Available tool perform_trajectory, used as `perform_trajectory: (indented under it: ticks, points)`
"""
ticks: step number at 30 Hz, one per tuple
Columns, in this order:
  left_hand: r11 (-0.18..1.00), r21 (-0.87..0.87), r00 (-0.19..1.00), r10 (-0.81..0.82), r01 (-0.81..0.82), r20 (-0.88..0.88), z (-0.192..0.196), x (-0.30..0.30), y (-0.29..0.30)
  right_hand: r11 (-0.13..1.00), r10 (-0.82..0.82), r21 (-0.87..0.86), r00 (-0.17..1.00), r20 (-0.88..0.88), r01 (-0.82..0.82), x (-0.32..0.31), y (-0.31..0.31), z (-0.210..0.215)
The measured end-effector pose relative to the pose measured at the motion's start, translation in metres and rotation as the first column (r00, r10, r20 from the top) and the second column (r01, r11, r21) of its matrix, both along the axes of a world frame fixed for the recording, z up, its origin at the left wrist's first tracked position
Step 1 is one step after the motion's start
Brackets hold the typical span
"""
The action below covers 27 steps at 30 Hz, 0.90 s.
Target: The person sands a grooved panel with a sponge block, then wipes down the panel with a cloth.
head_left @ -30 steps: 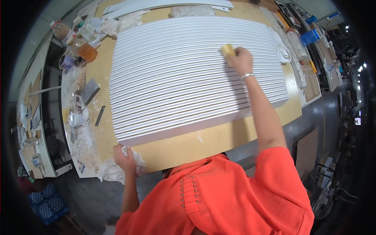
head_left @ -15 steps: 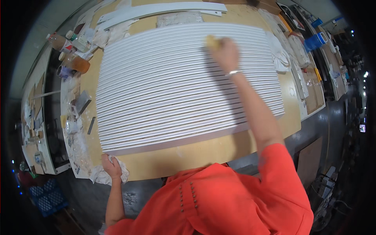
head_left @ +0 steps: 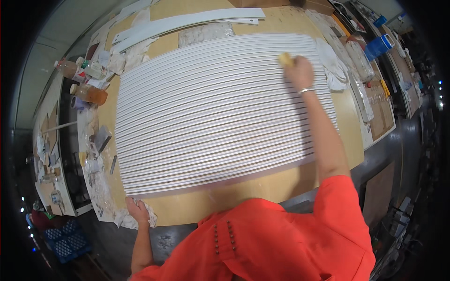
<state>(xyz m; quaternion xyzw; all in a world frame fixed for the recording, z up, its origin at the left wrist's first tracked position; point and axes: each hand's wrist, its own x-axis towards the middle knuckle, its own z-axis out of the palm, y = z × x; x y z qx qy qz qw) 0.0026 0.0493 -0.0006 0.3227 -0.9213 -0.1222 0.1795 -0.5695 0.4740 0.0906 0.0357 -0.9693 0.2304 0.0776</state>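
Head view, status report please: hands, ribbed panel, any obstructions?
Right hand presses small yellow sponge on large white ribbed panel, far edge. Left hand grips crumpled white rag at near table corner. Panel surface unobstructed.

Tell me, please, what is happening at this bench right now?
A person in an orange top leans over a large white ribbed panel lying flat on a wooden table. The right hand presses a small yellow sponge against the panel's far right part. The left hand rests on crumpled white paper at the table's near left corner. Bottles stand along the left side.
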Motion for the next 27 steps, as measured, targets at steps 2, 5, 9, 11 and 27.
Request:
perform_trajectory:
  ticks: [2,5,9,11,27]
  points:
    - [1.000,-0.004,1.000,-0.010,0.010,-0.006,-0.002,0.000,0.000,0.968,-0.192,0.156,0.980,-0.043,0.196,-0.037,0.074,0.001]
    - [1.000,0.022,1.000,-0.018,0.018,-0.011,-0.002,0.000,0.000,0.906,-0.329,0.217,0.928,-0.178,0.363,-0.059,0.116,0.013]
    - [1.000,0.005,0.999,-0.020,0.019,0.035,-0.005,0.003,-0.006,0.999,-0.036,-0.010,0.968,-0.249,0.035,-0.050,0.024,0.012]
    - [0.999,0.020,0.999,-0.025,0.024,0.036,-0.005,0.008,-0.007,0.976,0.164,-0.102,0.960,-0.227,-0.191,-0.010,-0.064,0.009]
    - [0.995,0.098,0.998,0.020,-0.025,0.051,0.003,-0.004,-0.001,0.968,-0.164,0.158,0.969,-0.186,0.195,-0.112,0.054,0.019]
